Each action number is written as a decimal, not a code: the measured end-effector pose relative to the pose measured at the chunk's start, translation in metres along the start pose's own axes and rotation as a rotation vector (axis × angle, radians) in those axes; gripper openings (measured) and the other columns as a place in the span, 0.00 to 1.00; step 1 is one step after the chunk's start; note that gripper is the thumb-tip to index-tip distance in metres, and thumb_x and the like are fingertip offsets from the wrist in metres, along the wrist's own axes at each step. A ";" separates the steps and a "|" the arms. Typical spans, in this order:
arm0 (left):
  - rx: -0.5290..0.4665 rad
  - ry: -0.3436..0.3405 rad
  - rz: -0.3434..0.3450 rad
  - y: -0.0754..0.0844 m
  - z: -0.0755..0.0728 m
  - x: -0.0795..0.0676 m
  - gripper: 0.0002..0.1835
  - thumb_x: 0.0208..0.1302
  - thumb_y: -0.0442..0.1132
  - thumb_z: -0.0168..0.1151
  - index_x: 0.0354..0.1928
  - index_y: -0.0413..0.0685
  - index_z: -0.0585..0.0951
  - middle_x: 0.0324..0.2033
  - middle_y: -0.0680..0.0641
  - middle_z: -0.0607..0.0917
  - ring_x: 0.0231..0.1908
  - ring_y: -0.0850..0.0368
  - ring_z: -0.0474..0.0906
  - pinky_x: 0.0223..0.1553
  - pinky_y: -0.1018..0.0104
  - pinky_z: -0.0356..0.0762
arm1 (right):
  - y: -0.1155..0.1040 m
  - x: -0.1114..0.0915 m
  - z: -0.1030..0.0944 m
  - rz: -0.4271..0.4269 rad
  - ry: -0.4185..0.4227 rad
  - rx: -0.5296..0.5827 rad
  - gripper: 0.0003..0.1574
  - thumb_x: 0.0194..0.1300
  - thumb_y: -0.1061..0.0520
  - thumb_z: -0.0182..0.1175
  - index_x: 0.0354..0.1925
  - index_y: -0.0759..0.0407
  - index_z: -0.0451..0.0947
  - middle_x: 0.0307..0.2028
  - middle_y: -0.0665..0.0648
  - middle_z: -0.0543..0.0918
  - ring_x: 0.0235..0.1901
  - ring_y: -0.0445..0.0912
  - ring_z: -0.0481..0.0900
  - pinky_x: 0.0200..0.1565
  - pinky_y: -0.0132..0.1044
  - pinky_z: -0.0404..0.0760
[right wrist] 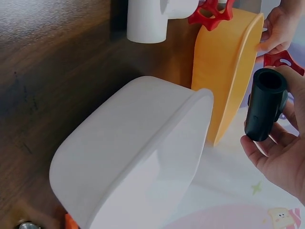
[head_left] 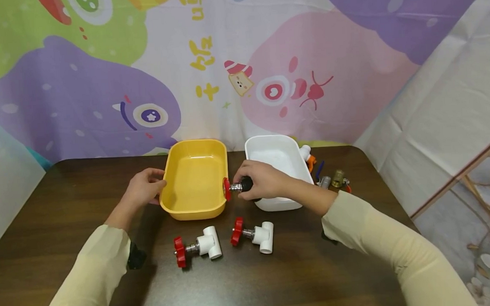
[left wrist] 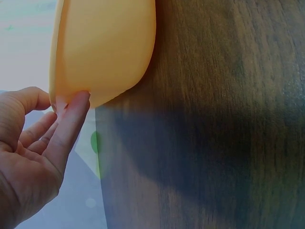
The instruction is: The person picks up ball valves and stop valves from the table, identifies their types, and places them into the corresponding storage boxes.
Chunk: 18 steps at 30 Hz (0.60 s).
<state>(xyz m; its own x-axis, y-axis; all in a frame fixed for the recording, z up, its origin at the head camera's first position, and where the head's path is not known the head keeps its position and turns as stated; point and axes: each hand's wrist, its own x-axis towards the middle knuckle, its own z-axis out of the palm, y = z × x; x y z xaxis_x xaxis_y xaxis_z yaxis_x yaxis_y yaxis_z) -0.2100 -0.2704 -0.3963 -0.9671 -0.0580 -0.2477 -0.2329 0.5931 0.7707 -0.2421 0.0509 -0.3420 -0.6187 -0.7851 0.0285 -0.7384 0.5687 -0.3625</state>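
Note:
My right hand (head_left: 263, 179) holds a black stop valve (right wrist: 267, 104) with a red handwheel, above the gap between two trays. Its tee-shaped body faces the right wrist camera with one round opening; the handwheel points toward the yellow tray (head_left: 195, 213). At that tray's left side, my left hand (head_left: 146, 187) pinches the rim, with fingers on both sides of the wall in the left wrist view. Nothing lies inside the yellow tray. Nearer the body, two white stop valves with red handwheels lie on the table, a left one (head_left: 208, 243) and a right one (head_left: 263, 237).
A white tray (head_left: 278, 205) stands right of the yellow one, partly covered by my right hand. Beyond its right side lie a white fitting with an orange handle (head_left: 310, 161), a brass valve (head_left: 338, 178) and a grey metal piece (head_left: 324, 182). A printed curtain (head_left: 210, 118) hangs behind the table.

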 end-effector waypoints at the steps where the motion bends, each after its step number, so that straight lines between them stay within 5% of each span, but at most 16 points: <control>1: -0.001 0.000 0.000 0.000 0.000 0.000 0.27 0.66 0.41 0.52 0.64 0.37 0.63 0.51 0.31 0.73 0.36 0.48 0.82 0.34 0.58 0.84 | -0.001 0.001 0.000 0.002 -0.003 0.002 0.17 0.52 0.51 0.67 0.41 0.55 0.81 0.41 0.52 0.78 0.40 0.43 0.75 0.46 0.34 0.77; 18: -0.017 0.006 0.011 -0.001 0.000 0.000 0.27 0.65 0.41 0.53 0.63 0.37 0.63 0.50 0.31 0.74 0.35 0.50 0.81 0.33 0.59 0.84 | -0.005 0.016 0.002 0.014 -0.036 0.000 0.17 0.52 0.51 0.67 0.41 0.54 0.81 0.42 0.52 0.77 0.41 0.43 0.74 0.47 0.34 0.76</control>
<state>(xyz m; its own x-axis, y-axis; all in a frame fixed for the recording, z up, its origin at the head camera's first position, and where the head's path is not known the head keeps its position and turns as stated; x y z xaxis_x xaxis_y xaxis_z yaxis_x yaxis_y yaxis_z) -0.2096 -0.2715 -0.3970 -0.9703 -0.0563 -0.2352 -0.2235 0.5804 0.7831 -0.2474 0.0351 -0.3416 -0.6188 -0.7854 -0.0099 -0.7298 0.5796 -0.3625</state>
